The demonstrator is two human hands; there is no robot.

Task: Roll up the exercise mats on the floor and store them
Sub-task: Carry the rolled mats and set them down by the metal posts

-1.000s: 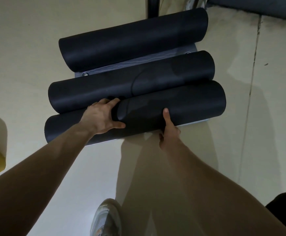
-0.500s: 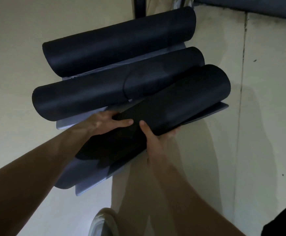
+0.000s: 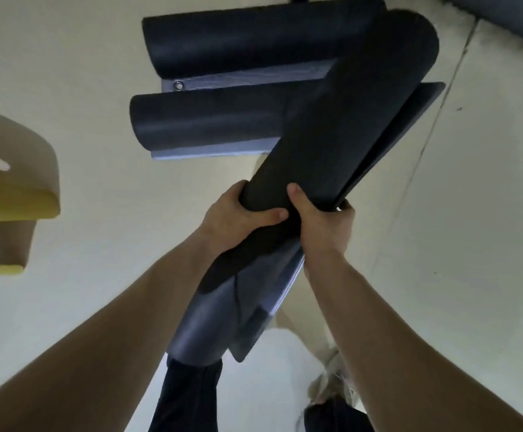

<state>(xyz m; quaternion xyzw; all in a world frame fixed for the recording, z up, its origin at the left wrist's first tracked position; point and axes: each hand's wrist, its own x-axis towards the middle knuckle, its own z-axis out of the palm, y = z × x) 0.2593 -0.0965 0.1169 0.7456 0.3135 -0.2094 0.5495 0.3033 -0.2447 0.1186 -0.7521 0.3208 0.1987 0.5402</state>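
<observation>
A loosely rolled black exercise mat (image 3: 341,126) is lifted off the floor and points away from me, up and to the right. Its near end shows a grey underside and hangs down by my legs. My left hand (image 3: 238,219) wraps the roll from the left. From the right, my right hand (image 3: 322,226) clamps the roll and its loose flap. Two other rolled black mats lie on the floor beyond: the middle mat (image 3: 204,123) and the far mat (image 3: 254,42), each with a grey flap sticking out.
Pale floor (image 3: 82,73) lies all around, with a seam line (image 3: 425,145) running on the right. A tan and yellow foam object (image 3: 11,188) sits at the left edge. A dark edge (image 3: 509,17) crosses the top right corner. My legs and a shoe (image 3: 332,385) are below.
The nearest mat has been picked up from beside the other two and swung end-on toward me. Both hands shifted from resting on it to gripping round it.
</observation>
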